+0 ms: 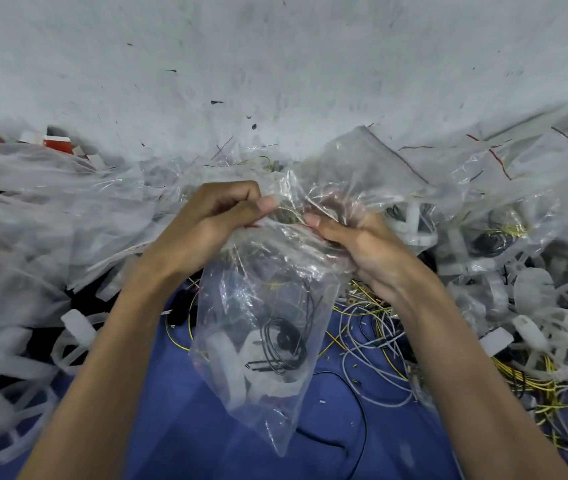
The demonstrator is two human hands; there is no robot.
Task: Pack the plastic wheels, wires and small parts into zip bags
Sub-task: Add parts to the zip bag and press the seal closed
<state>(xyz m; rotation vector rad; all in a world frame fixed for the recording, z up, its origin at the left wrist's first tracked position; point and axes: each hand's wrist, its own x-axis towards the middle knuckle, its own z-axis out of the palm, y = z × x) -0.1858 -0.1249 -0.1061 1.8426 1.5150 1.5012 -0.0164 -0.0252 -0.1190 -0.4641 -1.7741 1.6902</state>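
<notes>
Zip bag (pixel 268 341) hangs over blue cloth (pixel 206 427), holding a white plastic wheel (pixel 241 355) and black wires (pixel 286 341). Left hand (pixel 220 220) and right hand (pixel 355 244) pinch its crumpled top. Loose wires (pixel 376 341) right; bag pile (pixel 448 168) beyond.

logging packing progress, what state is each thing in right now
zip bag, hanging, part filled, mouth bunched between both hands, seal unclear
left hand, pinches the bag's top
right hand, grips the bag's top
loose wires, tangled, unpacked
plastic wheels, piled at right, unpacked
</notes>
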